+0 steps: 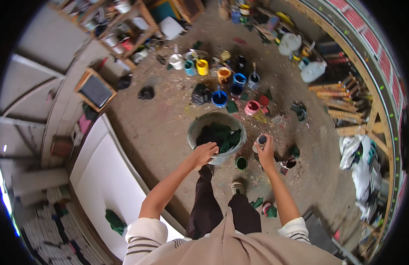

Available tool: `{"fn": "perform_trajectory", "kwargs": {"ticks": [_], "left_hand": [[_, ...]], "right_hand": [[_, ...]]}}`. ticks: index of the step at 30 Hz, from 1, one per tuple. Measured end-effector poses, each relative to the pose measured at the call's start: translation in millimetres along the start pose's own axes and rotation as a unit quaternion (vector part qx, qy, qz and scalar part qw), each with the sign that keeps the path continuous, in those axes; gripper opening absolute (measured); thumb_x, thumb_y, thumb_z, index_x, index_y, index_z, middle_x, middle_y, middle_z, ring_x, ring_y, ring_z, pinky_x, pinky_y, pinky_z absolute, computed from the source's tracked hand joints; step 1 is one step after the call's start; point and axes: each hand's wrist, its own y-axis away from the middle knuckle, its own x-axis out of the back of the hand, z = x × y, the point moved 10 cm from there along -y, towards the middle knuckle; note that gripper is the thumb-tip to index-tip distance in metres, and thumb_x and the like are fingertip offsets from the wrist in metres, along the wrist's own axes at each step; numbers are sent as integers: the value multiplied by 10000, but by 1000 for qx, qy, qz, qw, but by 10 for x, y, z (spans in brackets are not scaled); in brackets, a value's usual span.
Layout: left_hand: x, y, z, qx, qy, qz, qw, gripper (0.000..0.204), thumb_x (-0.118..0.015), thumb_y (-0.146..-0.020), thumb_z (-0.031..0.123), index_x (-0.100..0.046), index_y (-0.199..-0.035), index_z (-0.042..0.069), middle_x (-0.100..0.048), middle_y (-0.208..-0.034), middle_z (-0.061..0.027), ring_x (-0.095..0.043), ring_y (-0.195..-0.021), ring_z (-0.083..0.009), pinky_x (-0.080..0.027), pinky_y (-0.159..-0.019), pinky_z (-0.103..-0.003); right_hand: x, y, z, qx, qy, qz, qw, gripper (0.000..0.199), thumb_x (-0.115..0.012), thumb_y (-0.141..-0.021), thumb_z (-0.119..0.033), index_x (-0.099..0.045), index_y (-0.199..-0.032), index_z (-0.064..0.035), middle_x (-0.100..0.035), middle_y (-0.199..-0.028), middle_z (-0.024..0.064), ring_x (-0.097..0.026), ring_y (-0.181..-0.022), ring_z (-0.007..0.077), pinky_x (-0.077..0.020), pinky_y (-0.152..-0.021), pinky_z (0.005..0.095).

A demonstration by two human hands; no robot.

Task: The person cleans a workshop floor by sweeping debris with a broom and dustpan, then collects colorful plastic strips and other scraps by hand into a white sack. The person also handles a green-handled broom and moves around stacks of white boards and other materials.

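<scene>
Tub (241,163), green inside, stands before a bucket (193,135) of dark green material (217,135). Left hand (205,153) curls at the bucket's near rim; hold cannot be told. Right hand (267,151) is closed around a bottle (257,147) right of the bucket. 1 yellow pot (202,68) stands beyond.

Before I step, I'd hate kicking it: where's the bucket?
The bucket stands near head-view centre, left of the green pot, left hand at its rim.

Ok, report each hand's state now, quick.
Left hand: at the near rim of the round grey bucket; grip cannot be told.
Right hand: closed, holding a small pale container with a dark top.
</scene>
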Motion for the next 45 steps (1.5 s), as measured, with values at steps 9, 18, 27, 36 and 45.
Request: {"fn": "perform_trajectory", "kwargs": {"ticks": [9,18,27,36,45], "left_hand": [[-1985,-947,-1835,-104,7,-139,985,395,-638,-526,2,-433,-856,72,-424,-880,-89,-460,-845,-287,-438,-689,-358],[-3255,-1337,-2907,-170,-60,-119,976,226,-556,-632,57,-478,-840,99,-444,-886,-46,-474,-849,-201,-445,-685,-321],[-3384,-1104,-3226,-69,-80,-180,978,324,-652,-648,115,-481,-923,110,-457,-920,-48,-477,-909,-203,-414,-755,-342],[-238,-931,-2512,157,229,103,955,269,-591,-739,95,-483,-977,28,-476,-905,-132,-492,-860,-281,-400,-769,-352],[3278,-127,-2246,150,166,355,908,368,-599,-736,30,-479,-1084,36,-523,-1056,-139,-503,-997,-304,-404,-849,-357]], "right_hand": [[-880,-463,1734,-122,170,63,976,337,-615,-707,-61,-480,-1013,-16,-480,-983,152,-428,-959,329,-323,-859,391],[-1693,-754,3151,-178,174,117,961,362,-662,-652,-28,-508,-980,-44,-491,-941,107,-424,-932,296,-346,-813,381],[-1921,-821,2908,-208,111,94,967,335,-661,-641,-16,-550,-955,-55,-534,-954,94,-443,-934,276,-360,-825,365],[-1648,-1275,441,-96,58,41,993,335,-672,-582,4,-566,-889,-74,-573,-906,69,-476,-897,270,-378,-793,365],[-2320,-2421,-3224,173,-110,-103,973,362,-685,-641,-20,-541,-971,-48,-562,-924,93,-512,-837,243,-428,-721,316]]}}
